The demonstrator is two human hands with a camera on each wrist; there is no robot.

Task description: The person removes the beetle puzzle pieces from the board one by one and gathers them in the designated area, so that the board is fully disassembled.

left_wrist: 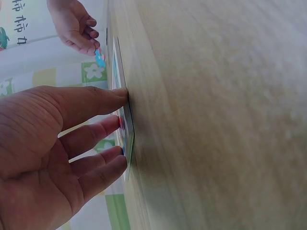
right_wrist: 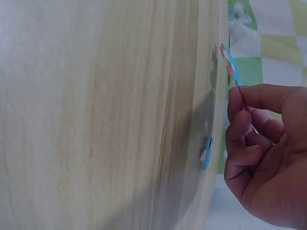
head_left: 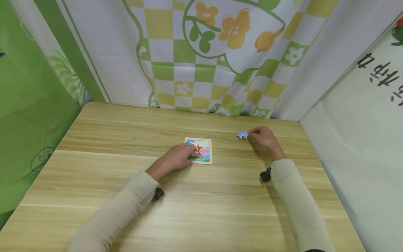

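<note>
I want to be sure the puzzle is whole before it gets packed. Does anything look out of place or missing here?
The puzzle tray is not full: its upper part shows bare white. The right hand pinches one blue piece, lifted off the table, and the right wrist view shows another piece lying loose. The left hand rests on the tray.

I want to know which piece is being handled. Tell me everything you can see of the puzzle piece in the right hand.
The puzzle piece is small, flat and thin, mostly light blue with touches of red or pink along one knobbed edge. The right hand pinches one end of it between thumb and fingertip. In the right wrist view it is lifted clear of the wooden table, casting a shadow there. It is apart from the puzzle board, off to that board's right. Its material looks like card or thin wood; I cannot tell which.
</note>
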